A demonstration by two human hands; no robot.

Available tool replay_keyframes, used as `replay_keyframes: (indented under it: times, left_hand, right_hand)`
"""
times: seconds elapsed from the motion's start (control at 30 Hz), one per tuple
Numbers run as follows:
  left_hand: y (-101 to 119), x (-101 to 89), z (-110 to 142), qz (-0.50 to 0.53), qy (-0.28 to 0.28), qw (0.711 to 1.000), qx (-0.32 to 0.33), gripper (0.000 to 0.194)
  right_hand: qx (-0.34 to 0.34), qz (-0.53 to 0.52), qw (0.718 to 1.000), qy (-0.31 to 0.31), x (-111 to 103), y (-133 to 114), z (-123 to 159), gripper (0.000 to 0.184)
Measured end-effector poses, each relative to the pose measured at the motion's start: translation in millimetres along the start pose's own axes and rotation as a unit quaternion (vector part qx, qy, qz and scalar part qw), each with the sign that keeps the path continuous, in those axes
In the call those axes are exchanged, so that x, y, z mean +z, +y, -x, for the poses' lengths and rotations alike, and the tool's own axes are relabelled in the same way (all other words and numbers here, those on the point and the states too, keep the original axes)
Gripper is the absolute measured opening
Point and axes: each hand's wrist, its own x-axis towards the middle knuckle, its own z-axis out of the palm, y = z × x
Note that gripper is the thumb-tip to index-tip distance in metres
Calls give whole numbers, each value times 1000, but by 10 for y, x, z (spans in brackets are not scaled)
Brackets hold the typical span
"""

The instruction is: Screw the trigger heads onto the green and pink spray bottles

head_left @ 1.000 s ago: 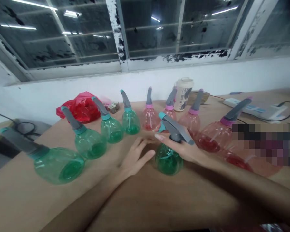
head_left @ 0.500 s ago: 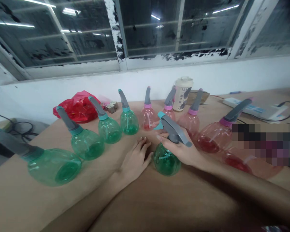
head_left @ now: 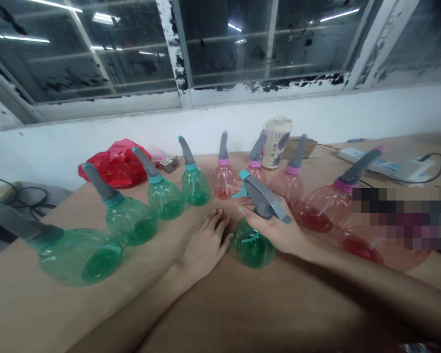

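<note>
My right hand (head_left: 275,223) is wrapped round the neck of a green spray bottle (head_left: 254,247) with a grey head and a teal nozzle and trigger. Green liquid lies in its base, which appears to stand on the table. Part of the collar is hidden by my fingers. Flat on the tabletop, my left hand (head_left: 206,242) rests just left of that bottle, fingers stretched out and holding nothing. Beyond it, a green spray bottle (head_left: 196,189) stands upright. A pink spray bottle (head_left: 224,181) with a little red liquid is behind my right fingers.
Several green spray bottles, such as the nearest one (head_left: 77,257), line the left. Pink ones, including a larger-looking bottle (head_left: 323,211), curve along the right. At the back are a red plastic bag (head_left: 113,164), a paper cup (head_left: 275,144) and a white power strip (head_left: 389,166).
Both hands keep their places, the right still on the green spray bottle. Only a very slight shift of the whole view shows.
</note>
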Motion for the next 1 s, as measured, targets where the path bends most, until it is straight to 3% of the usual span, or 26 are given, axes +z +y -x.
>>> replay_keyframes:
  times: [0.3, 0.43, 0.83, 1.0]
  left_hand:
    - [-3, -6, 3, -2, -6, 1000, 16, 41]
    - [-13, 12, 11, -2, -1, 1000, 17, 42]
    - [9, 9, -6, -23, -12, 1000, 15, 42]
    - [3, 13, 0, -41, -14, 999, 19, 42]
  right_hand:
    - [22, 8, 1000, 4, 5, -19, -10, 3]
    - [23, -2, 1000, -16, -2, -84, -29, 10]
    - [-26, 79, 996, 9, -67, -75, -7, 11]
    - [-18, 54, 998, -33, -69, -40, -44, 12]
